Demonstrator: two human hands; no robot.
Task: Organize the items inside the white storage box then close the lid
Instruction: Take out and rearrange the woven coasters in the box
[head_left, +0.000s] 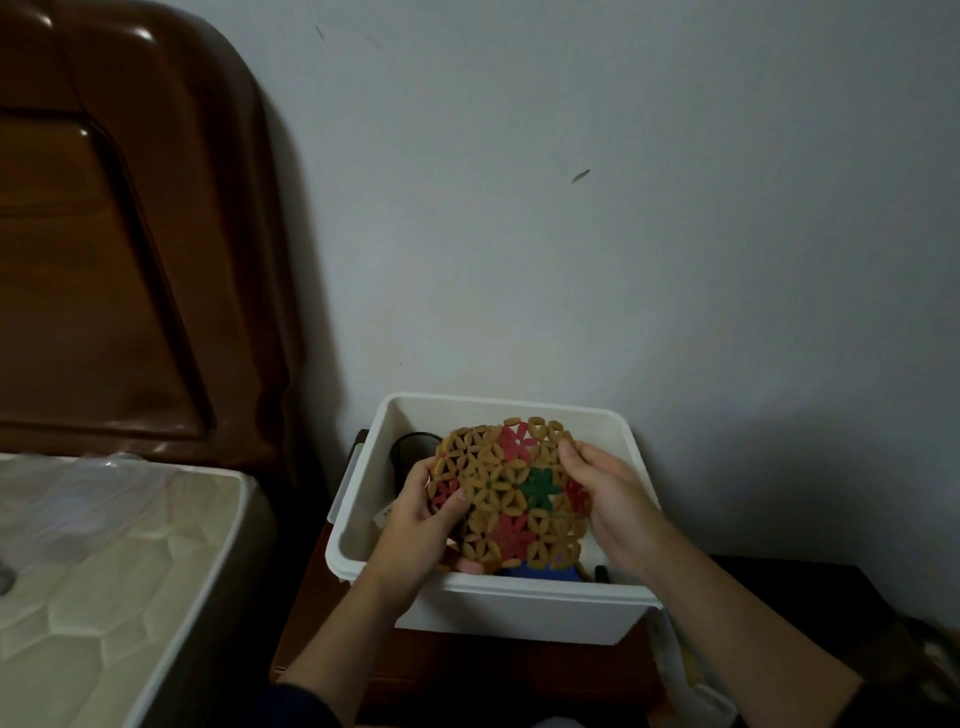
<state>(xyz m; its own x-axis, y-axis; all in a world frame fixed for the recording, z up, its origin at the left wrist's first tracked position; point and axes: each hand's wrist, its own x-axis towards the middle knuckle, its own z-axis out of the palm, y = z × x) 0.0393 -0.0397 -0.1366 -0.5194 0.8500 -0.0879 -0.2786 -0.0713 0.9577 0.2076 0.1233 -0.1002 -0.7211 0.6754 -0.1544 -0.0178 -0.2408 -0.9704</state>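
A round woven mat (511, 491) of tan beads with red and green flower patterns is held tilted over the open white storage box (498, 603). My left hand (421, 525) grips the mat's left edge, thumb on its face. My right hand (608, 499) grips its right edge. Inside the box, mostly hidden by the mat, I see a black round object (410, 452) at the back left, something blue (540, 571) near the front, and a small dark item (601, 572) at the front right. No lid is in view.
The box stands on a dark wooden nightstand (467, 670) against a pale wall (571, 208). A mattress (104, 561) and a brown wooden headboard (130, 234) lie to the left. Some cloth (685, 675) hangs at the nightstand's right.
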